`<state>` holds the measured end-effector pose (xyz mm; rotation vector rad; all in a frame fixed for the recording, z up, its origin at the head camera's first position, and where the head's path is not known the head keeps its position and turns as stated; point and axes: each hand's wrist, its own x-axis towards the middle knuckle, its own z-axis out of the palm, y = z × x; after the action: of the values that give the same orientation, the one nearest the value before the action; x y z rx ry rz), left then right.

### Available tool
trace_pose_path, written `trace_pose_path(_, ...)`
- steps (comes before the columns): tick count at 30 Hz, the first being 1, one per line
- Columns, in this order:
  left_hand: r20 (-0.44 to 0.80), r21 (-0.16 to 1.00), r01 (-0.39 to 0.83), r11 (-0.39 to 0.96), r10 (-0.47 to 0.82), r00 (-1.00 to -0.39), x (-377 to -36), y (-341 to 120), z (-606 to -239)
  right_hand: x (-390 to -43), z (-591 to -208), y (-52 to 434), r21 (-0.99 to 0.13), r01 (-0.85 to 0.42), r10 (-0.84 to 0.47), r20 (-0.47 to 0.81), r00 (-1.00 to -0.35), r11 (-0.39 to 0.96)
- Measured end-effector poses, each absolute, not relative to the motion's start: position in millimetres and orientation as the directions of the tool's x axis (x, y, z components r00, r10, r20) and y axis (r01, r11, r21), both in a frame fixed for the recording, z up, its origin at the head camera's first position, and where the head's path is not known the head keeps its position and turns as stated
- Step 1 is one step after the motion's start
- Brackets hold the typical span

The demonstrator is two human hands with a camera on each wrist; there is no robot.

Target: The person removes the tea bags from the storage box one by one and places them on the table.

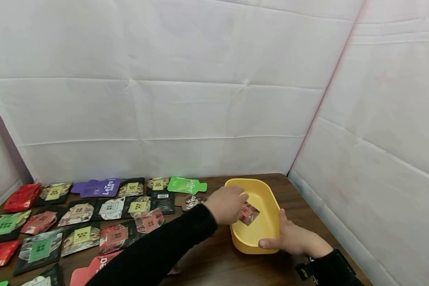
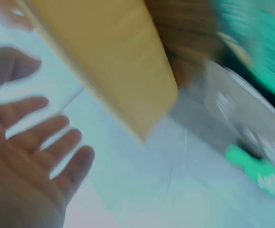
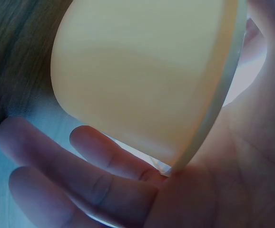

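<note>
A yellow plastic basin (image 1: 251, 183) sits tilted on the right part of the brown table (image 1: 214, 262). My right hand (image 1: 293, 239) grips its near right rim, thumb inside and fingers (image 3: 85, 180) under the basin (image 3: 142, 71). My left hand (image 1: 228, 204) hovers over the basin's left rim. In the blurred left wrist view its fingers (image 2: 42, 142) are spread and hold nothing, with the basin (image 2: 109, 61) just beyond them. A small reddish tea packet (image 1: 249, 213) lies inside the basin right by the left fingertips.
Several flat tea packets cover the table's left half, among them a green one (image 1: 186, 185), a purple one (image 1: 98, 187) and a red one (image 1: 21, 196). White fabric walls close off the back and the right side.
</note>
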<state>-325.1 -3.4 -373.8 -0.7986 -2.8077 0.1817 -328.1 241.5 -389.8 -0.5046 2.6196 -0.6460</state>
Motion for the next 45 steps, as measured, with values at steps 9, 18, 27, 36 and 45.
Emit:
trace_pose_path(9,-0.074,-0.12,0.376,0.919,0.369,-0.926,-330.6,46.2,-384.7,-328.5,-387.8,229.8,-0.518,-0.237,-0.437,-0.306,-0.846,0.822)
trace_pose_path(18,0.018,-0.361,0.576,0.734,0.623,-0.782,-324.9,69.4,-399.5,-325.6,-383.1,240.8,-0.563,-0.199,-0.429,-0.311,-0.848,0.802)
trace_pose_path(27,-0.055,-0.177,0.655,0.735,0.657,-0.752,-333.1,63.5,-401.2,-324.9,-385.6,241.4,-0.534,-0.188,-0.399,-0.313,-0.862,0.824)
trace_pose_path(36,-0.005,-0.255,0.651,0.715,0.672,-0.741,-328.5,63.0,-399.7,-326.2,-386.0,241.3,-0.515,-0.211,-0.405,-0.302,-0.863,0.831)
trace_pose_path(45,-0.018,-0.266,0.637,0.723,0.657,-0.753,-323.9,67.1,-400.2,-326.0,-388.6,242.3,-0.538,-0.225,-0.433,-0.297,-0.851,0.812)
